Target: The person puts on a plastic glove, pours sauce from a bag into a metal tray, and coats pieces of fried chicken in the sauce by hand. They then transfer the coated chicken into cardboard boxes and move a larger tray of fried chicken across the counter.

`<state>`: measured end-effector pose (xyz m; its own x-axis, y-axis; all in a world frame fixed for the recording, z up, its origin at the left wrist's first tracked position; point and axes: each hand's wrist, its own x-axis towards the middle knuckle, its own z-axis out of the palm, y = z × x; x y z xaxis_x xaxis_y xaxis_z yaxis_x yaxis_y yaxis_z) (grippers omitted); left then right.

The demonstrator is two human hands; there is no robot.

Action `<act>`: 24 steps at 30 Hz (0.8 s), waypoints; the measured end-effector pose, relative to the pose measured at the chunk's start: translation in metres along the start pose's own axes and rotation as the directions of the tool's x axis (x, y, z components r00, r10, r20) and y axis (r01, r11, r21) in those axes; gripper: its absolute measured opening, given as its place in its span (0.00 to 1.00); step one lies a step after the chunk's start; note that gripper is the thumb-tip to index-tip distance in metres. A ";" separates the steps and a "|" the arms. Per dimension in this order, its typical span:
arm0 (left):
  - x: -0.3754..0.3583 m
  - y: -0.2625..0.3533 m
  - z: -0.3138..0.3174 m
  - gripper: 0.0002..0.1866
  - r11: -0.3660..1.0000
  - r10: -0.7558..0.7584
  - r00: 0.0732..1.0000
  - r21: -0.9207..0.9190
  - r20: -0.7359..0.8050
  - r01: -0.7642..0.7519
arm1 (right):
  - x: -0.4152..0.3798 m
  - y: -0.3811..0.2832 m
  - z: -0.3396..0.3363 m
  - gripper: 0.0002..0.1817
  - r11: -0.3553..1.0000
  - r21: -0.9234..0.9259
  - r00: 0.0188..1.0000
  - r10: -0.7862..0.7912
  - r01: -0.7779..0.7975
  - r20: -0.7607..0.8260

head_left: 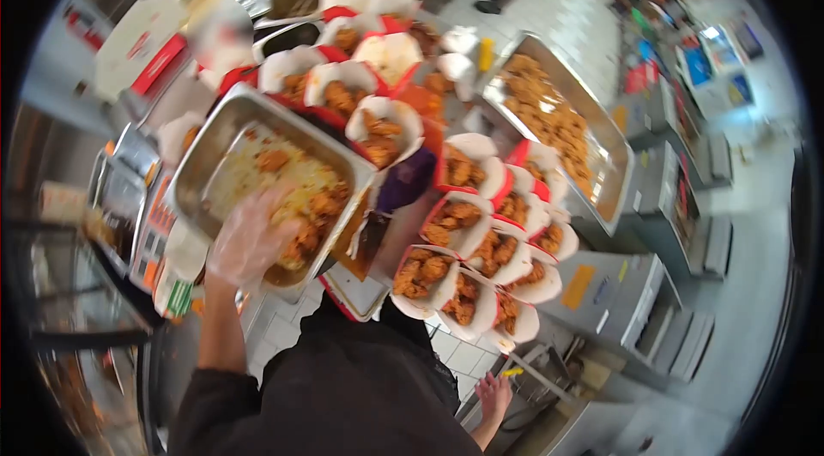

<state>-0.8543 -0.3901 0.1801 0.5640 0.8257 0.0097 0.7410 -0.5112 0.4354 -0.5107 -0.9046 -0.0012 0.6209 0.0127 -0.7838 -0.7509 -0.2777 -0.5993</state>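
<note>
My left hand (247, 240), in a clear plastic glove, reaches into a steel pan (202, 151) at the left. Its slightly blurred fingers are apart, beside fried chicken pieces (324, 203) at the pan's lower right; nothing shows in its grasp. Crumbs and a loose piece lie elsewhere in the pan. Low at the right of my body, my right hand (493, 396) has its fingers apart and holds nothing visible. A small yellow item (512, 372) is by its fingertips. White and red cartons (451, 220) of chicken stand in rows right of the pan.
Another steel pan (620, 190) of breaded pieces stands at the right. More cartons (384, 57) are at the top centre, and an open white box (137, 44) is at upper left. Grey metal units (601, 293) line the right. Someone's dark shoe (487, 6) is on the tiled floor.
</note>
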 end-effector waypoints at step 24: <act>-0.208 0.159 0.043 0.25 0.715 -0.684 0.577 -0.257 -0.446 0.650 | 0.305 -0.467 0.200 0.21 0.839 -0.291 0.808 -0.261 0.461 0.528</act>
<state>-0.8383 -0.6533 0.2085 -0.3447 0.9323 0.1094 0.8029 0.2324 0.5490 -0.0153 -0.5793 0.0069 0.5784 0.5902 -0.5632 -0.2782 -0.5062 -0.8163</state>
